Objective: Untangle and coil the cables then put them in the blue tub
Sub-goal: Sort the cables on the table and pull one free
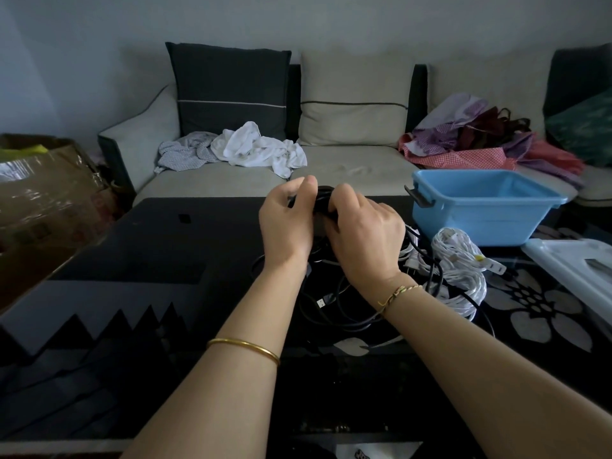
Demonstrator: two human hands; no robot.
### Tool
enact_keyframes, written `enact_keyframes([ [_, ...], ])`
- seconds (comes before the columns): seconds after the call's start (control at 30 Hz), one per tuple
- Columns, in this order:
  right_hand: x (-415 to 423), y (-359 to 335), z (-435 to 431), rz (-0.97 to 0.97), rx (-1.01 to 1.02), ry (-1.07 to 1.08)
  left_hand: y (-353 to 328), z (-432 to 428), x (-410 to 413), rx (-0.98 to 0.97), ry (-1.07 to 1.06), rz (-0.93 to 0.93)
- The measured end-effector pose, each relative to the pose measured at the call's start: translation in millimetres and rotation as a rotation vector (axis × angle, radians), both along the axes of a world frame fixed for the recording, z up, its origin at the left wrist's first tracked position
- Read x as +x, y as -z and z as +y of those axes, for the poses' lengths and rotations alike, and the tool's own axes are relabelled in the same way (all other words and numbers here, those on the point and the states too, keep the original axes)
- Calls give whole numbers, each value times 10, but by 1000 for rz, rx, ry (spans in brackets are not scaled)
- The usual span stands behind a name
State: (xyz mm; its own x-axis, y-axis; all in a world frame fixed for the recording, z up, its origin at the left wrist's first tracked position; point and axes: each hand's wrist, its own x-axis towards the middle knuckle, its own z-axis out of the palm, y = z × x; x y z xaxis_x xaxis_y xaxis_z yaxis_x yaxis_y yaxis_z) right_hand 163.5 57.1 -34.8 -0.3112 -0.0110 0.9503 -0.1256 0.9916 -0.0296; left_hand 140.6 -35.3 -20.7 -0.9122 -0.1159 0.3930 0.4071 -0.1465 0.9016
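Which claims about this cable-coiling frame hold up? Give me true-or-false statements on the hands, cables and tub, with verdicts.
1. The left hand and right hand both grip a black cable. True.
2. The blue tub stands to the left of the hands. False: it stands to their right.
3. The white cable bundle lies inside the tub. False: it lies on the table in front of the tub.
4. Loose black cables lie on the table below the wrists. True.
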Motion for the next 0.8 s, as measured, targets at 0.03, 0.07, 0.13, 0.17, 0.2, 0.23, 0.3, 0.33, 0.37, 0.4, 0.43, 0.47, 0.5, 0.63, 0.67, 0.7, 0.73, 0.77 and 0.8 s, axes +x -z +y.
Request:
enact_keyframes([
  [0.03,-4,-2,-3,19,23,14,-8,2,4,13,-4,9],
  [0.07,-9,0,-7,49,67,23,-13,-3,7,19,-10,15],
  [0.13,-13,21,-11,105,179,16,9,-26,-6,28,-28,1],
  [0.17,-16,31,-11,122,215,12,25,-46,-22,43,-47,-25],
  [0.2,-22,40,-5,128,236,15,41,-67,-38,67,-65,-55],
  [0.23,-31,47,0,123,248,26,52,-85,-49,90,-77,-78],
  [0.3,-52,62,-9,81,270,55,58,-101,-60,92,-101,-72],
  [0.33,-58,69,-25,46,283,68,56,-102,-56,79,-115,-56],
  [0.37,-60,73,-47,14,293,82,51,-101,-46,66,-130,-36],
  [0.4,-60,71,-63,-4,292,97,46,-96,-40,59,-142,-16],
  [0.43,-61,68,-73,-9,282,109,42,-92,-36,54,-149,-4],
  [0.47,-63,68,-73,-4,261,119,41,-89,-34,56,-144,-3],
  [0.5,-67,68,-67,9,237,129,32,-85,-35,61,-135,-2],
  [0.63,-81,63,-17,82,187,124,6,-55,-16,11,-77,-38],
  [0.67,-80,60,-5,93,187,120,-2,-41,-10,23,-50,-78],
  [0.7,-76,53,9,101,185,119,-9,-29,-3,36,-16,-129],
  [0.73,-72,44,23,110,182,119,-17,-21,0,40,22,-180],
  [0.77,-70,36,39,122,181,120,-29,-13,4,34,57,-222],
  [0.8,-64,31,51,134,181,121,-39,-5,6,29,85,-248],
])
